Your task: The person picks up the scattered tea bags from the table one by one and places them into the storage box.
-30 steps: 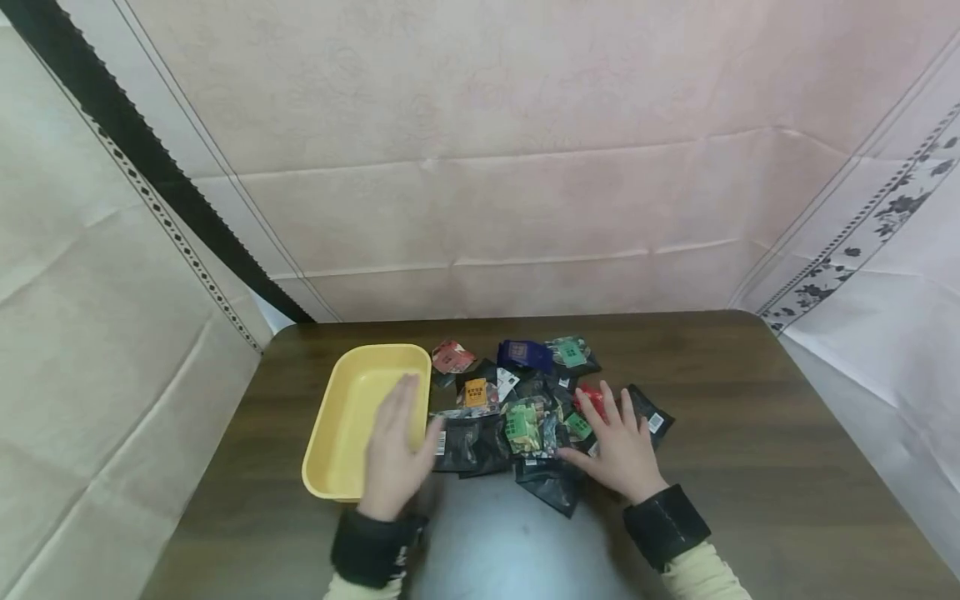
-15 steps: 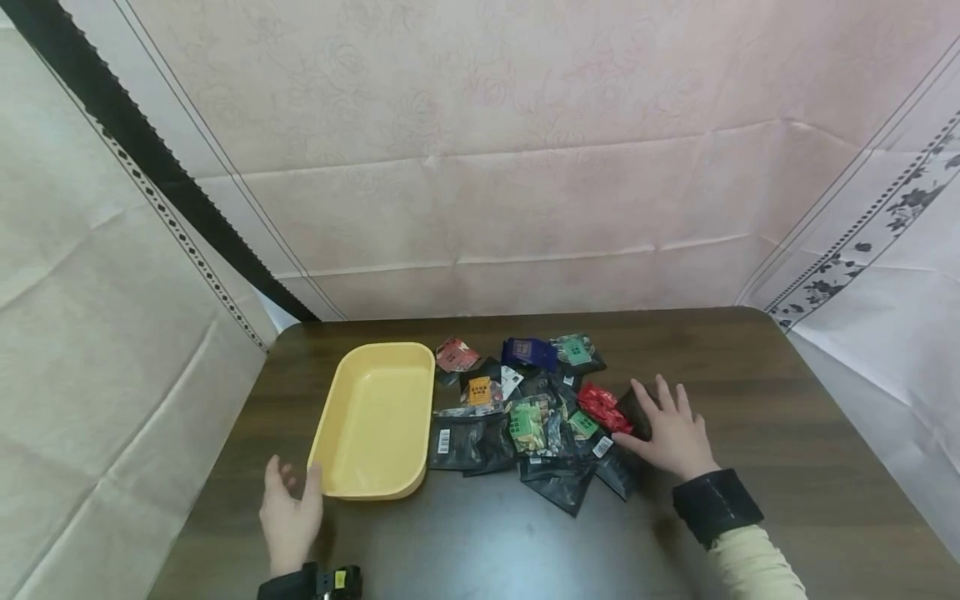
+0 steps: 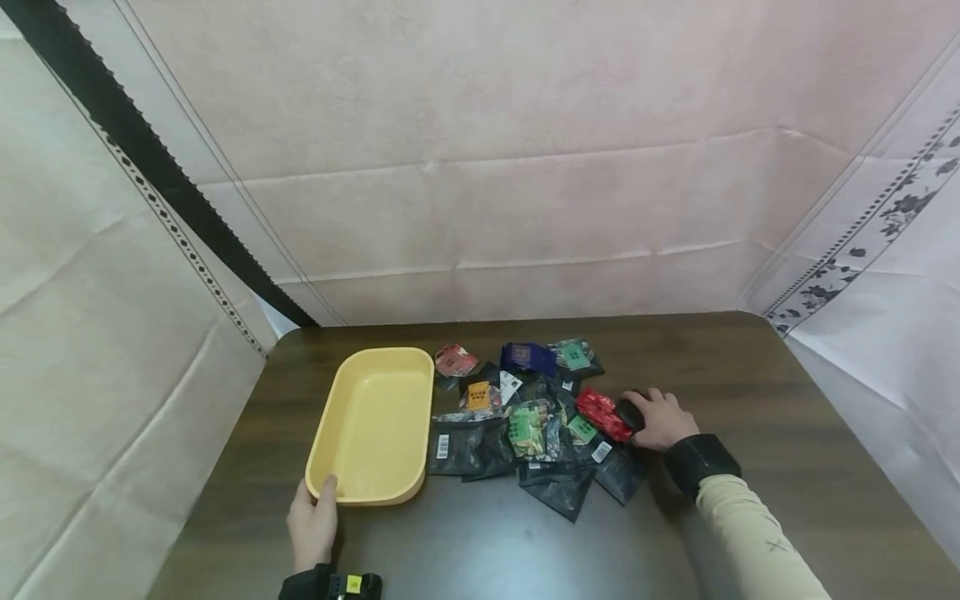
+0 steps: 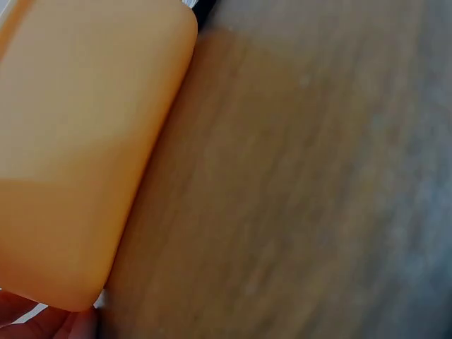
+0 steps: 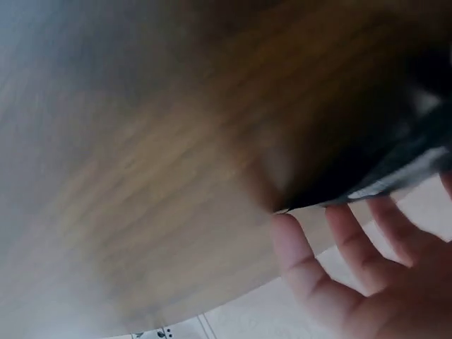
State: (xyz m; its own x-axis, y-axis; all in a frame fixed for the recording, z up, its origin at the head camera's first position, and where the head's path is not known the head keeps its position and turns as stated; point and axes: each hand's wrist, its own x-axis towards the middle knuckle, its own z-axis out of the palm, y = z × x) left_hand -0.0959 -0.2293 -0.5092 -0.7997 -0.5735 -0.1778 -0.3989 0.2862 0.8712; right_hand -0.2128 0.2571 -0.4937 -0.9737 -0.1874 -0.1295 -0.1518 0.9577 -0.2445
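My left hand (image 3: 312,523) grips the near left corner of a yellow plastic tray (image 3: 318,429), thumb at the rim. In the left wrist view, fingertips (image 4: 42,325) show under the orange-looking outer wall of the tray (image 4: 78,155). My right hand (image 3: 662,420) holds a black packet (image 3: 628,414) at the right end of a heap, with its fingers curled over it. Fingertips (image 5: 291,233) meet the edge of the black packet (image 5: 395,173) in the right wrist view; the thumb is hidden there. A red packet (image 3: 600,412) lies just left of the hand.
Several more packets lie heaped right of the tray: a green-labelled one (image 3: 527,427), an orange-labelled one (image 3: 478,396), a blue one (image 3: 529,357) and dark ones (image 3: 558,492). The brown table (image 3: 787,467) ends at a cloth backdrop (image 3: 525,208) behind.
My left hand moved from over the tray to its near left corner and took hold. My right hand went right, off the red packet, and its spread fingers curled onto the black packet.
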